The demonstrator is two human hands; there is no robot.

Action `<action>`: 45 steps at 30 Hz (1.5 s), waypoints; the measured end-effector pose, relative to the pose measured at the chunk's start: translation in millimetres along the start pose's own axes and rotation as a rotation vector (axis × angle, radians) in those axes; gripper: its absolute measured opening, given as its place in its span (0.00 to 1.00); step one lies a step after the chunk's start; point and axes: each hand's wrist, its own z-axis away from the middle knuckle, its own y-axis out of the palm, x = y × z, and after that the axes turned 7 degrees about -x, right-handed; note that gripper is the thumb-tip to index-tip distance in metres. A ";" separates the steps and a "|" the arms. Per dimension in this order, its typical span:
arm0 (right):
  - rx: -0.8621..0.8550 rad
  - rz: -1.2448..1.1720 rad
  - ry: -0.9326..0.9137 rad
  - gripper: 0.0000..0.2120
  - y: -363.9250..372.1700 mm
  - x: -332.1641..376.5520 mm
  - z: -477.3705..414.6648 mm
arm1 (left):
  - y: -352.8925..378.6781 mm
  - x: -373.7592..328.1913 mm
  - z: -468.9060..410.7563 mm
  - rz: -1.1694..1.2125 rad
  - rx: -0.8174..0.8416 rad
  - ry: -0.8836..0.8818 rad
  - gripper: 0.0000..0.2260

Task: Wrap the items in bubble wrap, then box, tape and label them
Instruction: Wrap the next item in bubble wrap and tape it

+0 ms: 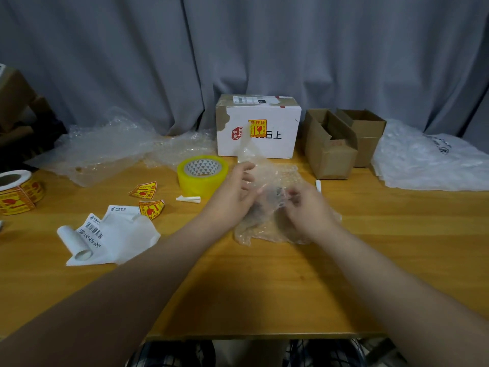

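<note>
Two bare hands meet at the middle of a wooden table (pixel 264 287), working a crumpled sheet of bubble wrap (pixel 267 231) around a small dark item (pixel 277 191). The right hand (pixel 307 207) pinches a fold of the wrap between thumb and fingertips. The left hand (pixel 238 193) rests its loosely curled fingers against the other side; blur hides whether it grips.

To do this wrapping step well, it seems best to pull the loose flap snug over the item, hold the bundle down with one hand, and fold the slack underneath so nothing springs open before taping. The yellow tape roll (pixel 202 173) sits just left of the hands, close enough to reach.

Clear and shiny, the wrap lies wrinkled on the table, with one loose strip standing up in front of a white box (pixel 258 144) that bears a yellow fragile sticker. The item shows only as a dark smudge through the plastic, too blurred to identify. Open cardboard boxes (pixel 330 149) wait at the back right, and a roll of fragile labels (pixel 16 192) at the far left.
</note>
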 end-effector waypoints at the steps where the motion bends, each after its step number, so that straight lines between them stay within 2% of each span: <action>1: -0.073 0.152 0.070 0.09 -8.1 -4.7 -2.4 | -3.0 6.0 0.3 -0.126 -0.037 0.032 0.18; 2: -0.076 0.325 0.132 0.13 -15.6 -10.2 -5.2 | -6.6 12.1 1.3 -0.224 -0.034 0.057 0.16; 4: 0.067 0.563 0.250 0.25 -26.3 -16.1 -10.6 | -10.4 20.9 5.0 -0.310 0.122 0.070 0.17; 6: 0.173 0.604 0.313 0.31 -28.2 -16.5 -14.7 | -6.8 26.4 9.6 -0.366 0.308 0.081 0.22; 10: 0.107 0.479 0.234 0.20 -28.9 -11.9 -17.4 | 4.6 32.1 13.7 -0.395 0.420 0.067 0.25; 12: 0.035 0.339 0.185 0.17 -31.3 -7.2 -19.7 | 4.5 35.1 13.8 -0.426 0.449 0.085 0.25; 15: -0.070 -0.221 0.229 0.12 -35.2 8.6 -24.6 | 0.3 34.6 11.5 -0.508 0.476 0.090 0.22; 17: -0.057 -0.573 0.248 0.12 -33.1 21.6 -26.9 | -1.5 29.5 9.3 -0.598 0.431 0.057 0.19; 19: 0.024 -0.750 0.245 0.12 -24.7 34.8 -27.6 | -0.4 23.6 6.8 -0.637 0.377 0.060 0.14; 21: 0.085 -0.880 0.285 0.13 -12.4 47.6 -26.3 | 1.5 21.5 4.4 -0.567 0.369 0.056 0.14; 22: 0.098 -0.937 0.320 0.13 -5.6 52.3 -26.2 | 1.8 25.0 2.9 -0.472 0.377 0.013 0.17; 25: 0.079 -1.039 0.407 0.12 11.5 57.8 -26.5 | -3.6 32.1 3.8 -0.087 0.301 -0.185 0.31; 27: 0.050 -1.068 0.430 0.10 19.9 55.6 -27.7 | -5.6 34.2 7.4 0.001 0.238 -0.203 0.40; 28: 0.040 -1.073 0.440 0.10 22.1 53.7 -27.9 | -6.3 32.6 9.5 -0.021 0.240 -0.190 0.40; 29: 0.036 -1.076 0.449 0.10 22.6 51.5 -27.7 | -6.6 28.4 12.0 -0.062 0.254 -0.172 0.35; 31: 0.067 -1.087 0.443 0.11 22.0 48.8 -26.3 | -3.7 27.4 12.9 -0.220 0.231 -0.074 0.19; 33: 0.138 -0.952 0.337 0.15 18.6 42.6 -24.8 | -0.7 29.6 11.2 -0.291 0.174 0.030 0.14; 35: 0.202 -0.596 0.097 0.25 13.7 31.5 -23.1 | 0.7 31.8 10.8 -0.251 0.149 0.030 0.11; 37: 0.288 -0.387 -0.111 0.29 9.1 22.3 -21.1 | 1.6 32.2 11.2 -0.254 0.132 0.052 0.10; 39: 0.367 -0.282 -0.224 0.29 9.1 13.8 -20.3 | 2.7 30.3 12.3 -0.291 0.090 0.097 0.09; 42: 0.458 -0.021 -0.271 0.26 14.0 7.7 -18.4 | -2.5 27.3 12.8 -0.153 0.046 0.000 0.08; 45: 0.485 0.111 -0.285 0.19 14.7 17.6 -17.9 | -14.7 26.7 15.1 -0.090 0.165 -0.005 0.07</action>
